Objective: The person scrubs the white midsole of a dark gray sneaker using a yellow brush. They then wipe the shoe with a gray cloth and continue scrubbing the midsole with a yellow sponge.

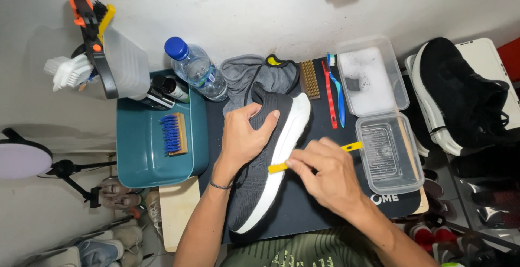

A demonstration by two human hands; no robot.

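A dark grey knit sneaker [254, 183] with a white sole lies on its side on a black mat [303, 204]. My left hand [244, 139] grips its upper near the toe. My right hand [325, 172] holds a yellow-handled small brush [349, 147] against the white sole edge. The brush head is hidden under my fingers.
A teal tray [141, 161] at left holds a blue-bristled wooden brush [174, 133], with small bottles and a water bottle [197, 74] behind. Grey cloth [241, 74], a brass brush, red and blue toothbrushes, two clear tubs [390, 156] and black sneakers [460, 93] lie right.
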